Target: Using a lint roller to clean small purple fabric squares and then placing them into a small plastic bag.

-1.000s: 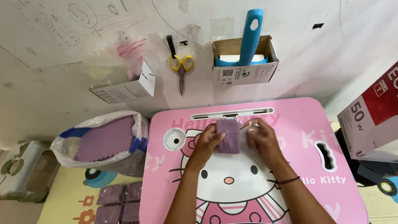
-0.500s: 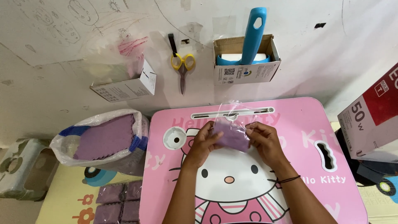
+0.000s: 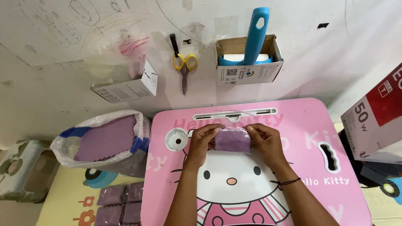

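A folded purple cloth [image 3: 233,140] inside a clear plastic bag lies on the pink lap table [image 3: 293,138], held flat between both hands. My left hand [image 3: 202,140] grips its left end and my right hand [image 3: 264,140] grips its right end. The bag's open flap is folded down along the top edge of the cloth.
A sack of purple cloths [image 3: 104,140] stands left of the table, with packed purple cloths [image 3: 119,205] on the floor below. On the wall hang yellow scissors [image 3: 184,67], a cardboard box with a blue-handled roller [image 3: 249,58], and a box of clear bags [image 3: 125,86]. A red-and-white carton [image 3: 377,117] sits at right.
The cloth went from upright in my left hand into the clear bag, then was laid flat sideways. The bag's loose top, sticking up half a second ago, is now folded down.
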